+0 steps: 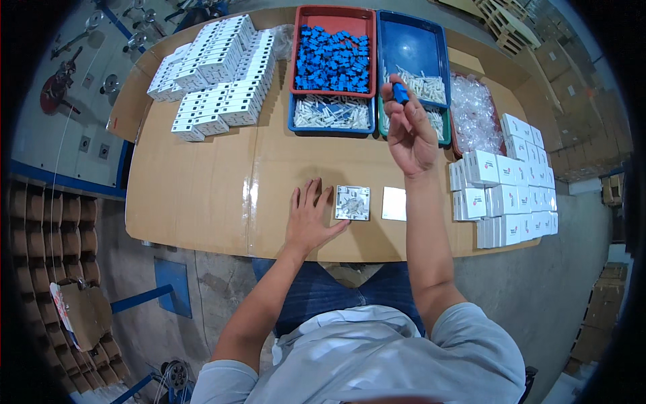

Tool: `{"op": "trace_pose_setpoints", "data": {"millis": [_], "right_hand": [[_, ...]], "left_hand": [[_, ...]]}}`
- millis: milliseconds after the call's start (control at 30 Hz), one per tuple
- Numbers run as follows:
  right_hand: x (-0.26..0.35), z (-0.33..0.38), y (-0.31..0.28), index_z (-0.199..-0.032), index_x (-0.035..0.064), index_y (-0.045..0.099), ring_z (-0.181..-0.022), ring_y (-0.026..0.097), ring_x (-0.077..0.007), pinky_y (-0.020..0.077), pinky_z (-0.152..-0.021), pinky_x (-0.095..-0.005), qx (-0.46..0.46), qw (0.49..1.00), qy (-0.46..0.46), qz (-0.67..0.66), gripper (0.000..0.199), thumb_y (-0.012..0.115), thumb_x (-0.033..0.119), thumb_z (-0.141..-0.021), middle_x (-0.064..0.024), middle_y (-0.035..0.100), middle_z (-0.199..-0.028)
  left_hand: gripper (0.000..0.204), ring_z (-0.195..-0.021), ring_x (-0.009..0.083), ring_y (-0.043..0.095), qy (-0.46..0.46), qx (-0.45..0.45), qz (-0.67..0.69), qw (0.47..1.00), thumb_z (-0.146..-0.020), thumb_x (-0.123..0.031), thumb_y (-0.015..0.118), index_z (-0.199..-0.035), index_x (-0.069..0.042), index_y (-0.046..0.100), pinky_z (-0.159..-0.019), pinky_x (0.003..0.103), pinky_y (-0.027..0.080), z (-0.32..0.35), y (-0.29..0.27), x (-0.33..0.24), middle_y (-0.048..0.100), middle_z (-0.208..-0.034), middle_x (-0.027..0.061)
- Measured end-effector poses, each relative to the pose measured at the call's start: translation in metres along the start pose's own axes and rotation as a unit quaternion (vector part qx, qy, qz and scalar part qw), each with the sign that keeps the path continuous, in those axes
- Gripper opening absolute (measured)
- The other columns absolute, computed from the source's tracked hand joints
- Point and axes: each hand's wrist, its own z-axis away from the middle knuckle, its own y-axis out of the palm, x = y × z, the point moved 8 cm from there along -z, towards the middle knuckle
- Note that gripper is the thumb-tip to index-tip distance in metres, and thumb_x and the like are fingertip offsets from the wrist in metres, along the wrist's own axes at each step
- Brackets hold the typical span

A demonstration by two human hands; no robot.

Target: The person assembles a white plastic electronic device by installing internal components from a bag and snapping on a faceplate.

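My right hand (414, 138) is raised over the far right trays, its fingers closed around a small blue plastic piece (400, 93). Flat on the cardboard, my left hand (308, 219) has its fingers spread and nothing in it. Its thumb reaches the lower edge of an open square white housing (352, 203), whose inner parts are too small to make out. Right of that housing lies a thin white square plate (393, 204), partly covered by my right forearm.
A red tray (293, 50) of blue pieces rests on a blue tray (292, 121) with white plastic parts. Another blue tray (410, 44) stands beside it. Clear bags (474, 114) fill a tray further right. White boxes are stacked at left (222, 74) and right (508, 192).
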Motion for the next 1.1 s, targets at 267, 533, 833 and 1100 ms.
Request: {"op": "trace_pose_setpoints", "data": {"millis": [267, 533, 833, 1100], "right_hand": [[-0.033, 0.028, 0.021, -0.158, 0.0028, 0.03, -0.093, 0.057, -0.0163, 0.0619, -0.081, -0.0322, 0.007, 0.993, 0.023, -0.118, 0.058, 0.046, 0.034, -0.111, -0.0139, 0.053, -0.137], [-0.048, 0.054, 0.012, -0.157, 0.0094, 0.036, -0.092, 0.057, -0.014, 0.0573, -0.072, -0.0296, -0.117, 0.991, 0.008, -0.067, 0.055, 0.048, 0.035, -0.11, -0.0091, 0.058, -0.138], [-0.057, 0.06, 0.012, -0.156, 0.0043, 0.035, -0.095, 0.057, -0.0141, 0.0577, -0.074, -0.0299, -0.09, 0.993, 0.031, -0.075, 0.055, 0.047, 0.034, -0.111, -0.0084, 0.053, -0.141], [-0.062, 0.07, 0.0, -0.152, 0.003, 0.044, -0.095, 0.061, -0.0146, 0.0598, -0.075, -0.0314, -0.137, 0.984, 0.055, 0.1, 0.051, 0.055, 0.026, -0.108, -0.0129, 0.057, -0.142]], "left_hand": [[0.091, -0.148, 0.0377, 0.033, -0.003, 0.002, -0.019, 1.0, -0.079, -0.067, 0.071, -0.146, -0.008, 0.053, -0.124, 0.057, 0.019, 0.0, 0.002, 0.001, 0.041, -0.154, 0.0208], [0.091, -0.149, 0.0372, 0.032, -0.002, -0.006, -0.008, 1.0, -0.077, -0.065, 0.074, -0.144, -0.008, 0.053, -0.124, 0.056, 0.018, 0.001, 0.0, 0.0, 0.041, -0.155, 0.0204], [0.09, -0.149, 0.0369, 0.031, -0.001, -0.004, 0.001, 1.0, -0.077, -0.062, 0.076, -0.145, -0.008, 0.053, -0.124, 0.057, 0.018, 0.001, 0.0, -0.003, 0.039, -0.156, 0.0199], [0.089, -0.149, 0.0377, 0.033, -0.017, -0.005, -0.003, 1.0, -0.078, -0.063, 0.076, -0.144, -0.008, 0.053, -0.123, 0.059, 0.019, 0.004, 0.0, 0.003, 0.04, -0.155, 0.0202]]}}
